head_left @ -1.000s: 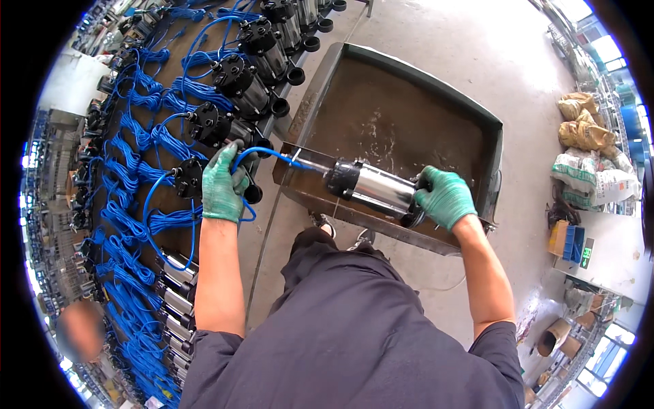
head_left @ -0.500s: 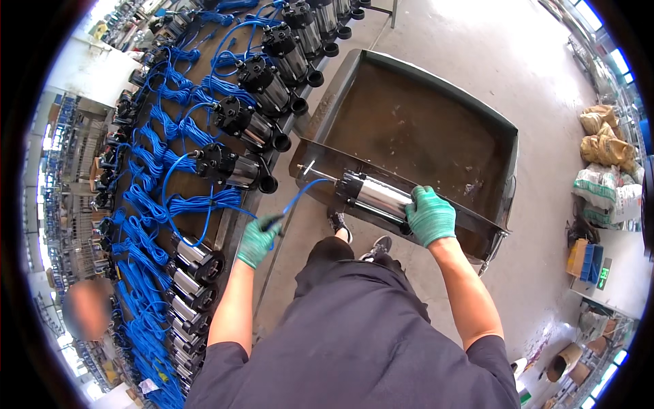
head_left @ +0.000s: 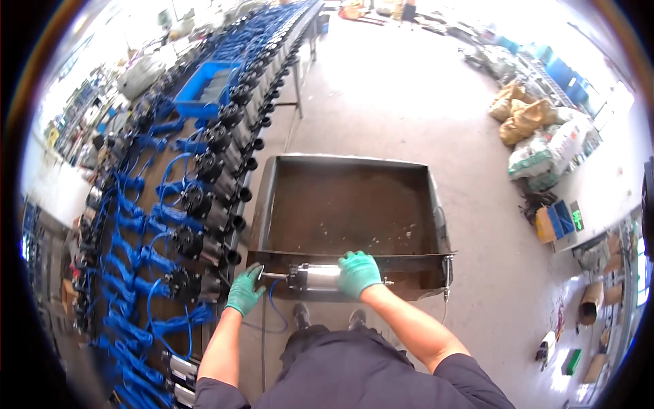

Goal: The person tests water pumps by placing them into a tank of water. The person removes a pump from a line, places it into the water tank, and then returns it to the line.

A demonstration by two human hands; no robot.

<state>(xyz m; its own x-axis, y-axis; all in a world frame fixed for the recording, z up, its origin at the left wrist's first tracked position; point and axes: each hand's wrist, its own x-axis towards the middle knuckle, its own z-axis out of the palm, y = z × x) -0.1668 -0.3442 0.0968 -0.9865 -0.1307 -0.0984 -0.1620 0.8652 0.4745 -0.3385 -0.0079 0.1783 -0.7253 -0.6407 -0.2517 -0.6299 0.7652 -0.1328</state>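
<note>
A cylindrical submersible pump (head_left: 315,277) with a black head and shiny metal body lies on its side along the near ledge of a metal tank. Green-gloved, my right hand (head_left: 359,273) is closed over the pump's right end. My left hand (head_left: 244,292), in a matching glove, has its fingers closed at the T-shaped handle (head_left: 261,273) of a rod pointing at the pump's head. From the pump a blue cable (head_left: 281,330) hangs in a loose loop, apart from both hands. The glove partly hides the handle.
The tank (head_left: 354,161) holds shallow brown water. Left of it, a long bench carries rows of similar pumps (head_left: 197,201), bundled blue cables (head_left: 129,341) and a blue bin (head_left: 194,108). Sacks (head_left: 528,119) and boxes stand along the right. A thin hose (head_left: 447,293) hangs at the tank's right corner.
My left hand has let go of the blue cable and moved to the rod's T-handle. The cable now hangs loose. My right hand stays on the pump; the view has tilted up.
</note>
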